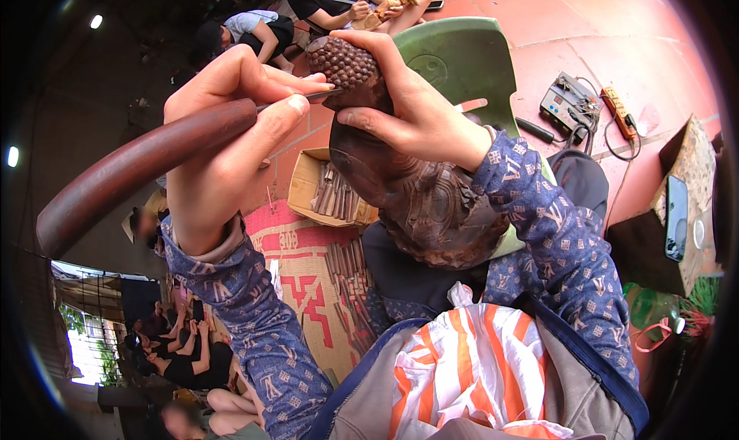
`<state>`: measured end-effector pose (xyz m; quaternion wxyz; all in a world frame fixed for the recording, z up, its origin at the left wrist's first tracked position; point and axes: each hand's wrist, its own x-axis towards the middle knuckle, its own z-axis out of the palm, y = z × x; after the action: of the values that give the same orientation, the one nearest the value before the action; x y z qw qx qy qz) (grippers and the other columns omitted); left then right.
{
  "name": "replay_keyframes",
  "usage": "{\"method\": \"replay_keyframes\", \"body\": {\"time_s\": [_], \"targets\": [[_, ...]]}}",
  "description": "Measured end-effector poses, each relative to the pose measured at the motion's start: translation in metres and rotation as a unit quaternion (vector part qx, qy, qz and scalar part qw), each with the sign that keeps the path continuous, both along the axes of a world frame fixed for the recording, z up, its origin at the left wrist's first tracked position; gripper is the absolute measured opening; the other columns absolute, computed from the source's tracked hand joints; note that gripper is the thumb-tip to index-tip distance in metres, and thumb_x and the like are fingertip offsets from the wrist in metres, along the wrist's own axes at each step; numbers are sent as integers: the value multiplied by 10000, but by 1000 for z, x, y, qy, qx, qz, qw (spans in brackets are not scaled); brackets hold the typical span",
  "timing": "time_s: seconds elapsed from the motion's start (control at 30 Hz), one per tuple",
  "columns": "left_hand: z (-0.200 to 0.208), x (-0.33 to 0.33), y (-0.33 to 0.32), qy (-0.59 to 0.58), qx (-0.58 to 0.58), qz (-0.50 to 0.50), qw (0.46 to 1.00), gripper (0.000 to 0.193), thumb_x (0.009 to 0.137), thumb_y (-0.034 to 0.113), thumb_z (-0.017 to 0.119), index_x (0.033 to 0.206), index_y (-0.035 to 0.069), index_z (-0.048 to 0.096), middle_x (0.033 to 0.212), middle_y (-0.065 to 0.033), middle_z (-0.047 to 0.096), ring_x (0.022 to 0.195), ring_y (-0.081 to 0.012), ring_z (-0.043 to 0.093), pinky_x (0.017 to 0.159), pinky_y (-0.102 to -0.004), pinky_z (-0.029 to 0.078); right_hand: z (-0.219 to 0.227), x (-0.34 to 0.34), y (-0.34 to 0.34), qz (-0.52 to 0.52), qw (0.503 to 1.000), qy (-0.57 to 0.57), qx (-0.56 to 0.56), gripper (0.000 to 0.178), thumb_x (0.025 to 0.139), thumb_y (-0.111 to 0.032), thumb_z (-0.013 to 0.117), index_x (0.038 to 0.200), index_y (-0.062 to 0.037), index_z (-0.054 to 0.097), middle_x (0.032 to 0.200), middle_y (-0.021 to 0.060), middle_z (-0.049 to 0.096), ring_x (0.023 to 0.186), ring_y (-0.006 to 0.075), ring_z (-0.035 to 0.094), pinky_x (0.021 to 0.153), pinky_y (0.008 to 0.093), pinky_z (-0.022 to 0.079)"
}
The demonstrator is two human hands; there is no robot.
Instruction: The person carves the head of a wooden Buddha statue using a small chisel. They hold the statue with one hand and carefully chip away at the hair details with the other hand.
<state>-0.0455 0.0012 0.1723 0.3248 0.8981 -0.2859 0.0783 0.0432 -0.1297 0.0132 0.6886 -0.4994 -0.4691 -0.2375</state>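
My left hand (223,132) is closed round a carving chisel (146,163) with a long, thick, reddish-brown wooden handle. Its thin dark blade meets the face side of a carved dark wooden statue (431,201), just under the knobbed, curl-covered head. My right hand (419,109) grips that head from the right, fingers over the top and thumb across the neck area. The statue lies tilted across my lap, its draped body toward me. The statue's face and the blade's very tip are hard to make out.
A cardboard box (305,180) of chisels sits beyond my lap; more chisels (350,286) lie on a patterned mat (300,263). A green plastic chair (493,55), grey control box (566,105), power strip (616,105) and phone (676,217) on a wooden block are rightward. Co-workers sit ahead and left.
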Motion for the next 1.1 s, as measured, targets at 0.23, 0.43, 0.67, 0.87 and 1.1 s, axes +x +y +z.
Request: {"method": "replay_keyframes", "body": {"time_s": [0.23, 0.43, 0.67, 0.87, 1.1], "targets": [[3, 1, -3, 2, 12, 6, 1000, 105, 839, -20, 553, 788, 0, 464, 951, -254, 664, 958, -250, 651, 915, -359, 476, -1, 1, -1, -18, 1000, -1, -17, 680, 803, -70, 675, 1371, -59, 300, 1138, 227, 547, 1056, 341, 566, 896, 387, 442], [11, 1, -10, -5, 85, 31, 996, 120, 829, -19, 570, 780, 4, 463, 922, -227, 667, 955, -232, 649, 899, -344, 477, -1, 1, 0, -11, 1000, -1, -7, 683, 798, -67, 677, 1371, -62, 305, 1105, 234, 545, 1056, 352, 559, 896, 383, 440], [28, 17, -13, 60, 130, 0, 990, 100, 808, -48, 588, 772, -11, 502, 916, -214, 674, 921, -203, 659, 848, -308, 506, -4, 2, -1, -2, 1000, 16, -9, 695, 788, -70, 689, 1369, -64, 309, 1097, 232, 523, 1043, 357, 555, 897, 388, 436], [25, 26, 5, 124, 23, -273, 954, 144, 731, -27, 692, 678, 4, 561, 816, -221, 691, 820, -299, 701, 813, -375, 556, 0, 1, -3, -14, 999, 14, -50, 694, 814, -50, 667, 1387, -55, 276, 1201, 209, 472, 1134, 300, 510, 961, 364, 409], [1, -3, 44, 226, 81, -191, 952, 146, 772, 5, 724, 717, -26, 593, 762, -134, 685, 741, -217, 693, 674, -299, 545, 1, 1, -6, 21, 999, 30, -32, 753, 770, -137, 735, 1381, -44, 305, 1223, 211, 455, 1145, 366, 493, 968, 377, 399]]}}
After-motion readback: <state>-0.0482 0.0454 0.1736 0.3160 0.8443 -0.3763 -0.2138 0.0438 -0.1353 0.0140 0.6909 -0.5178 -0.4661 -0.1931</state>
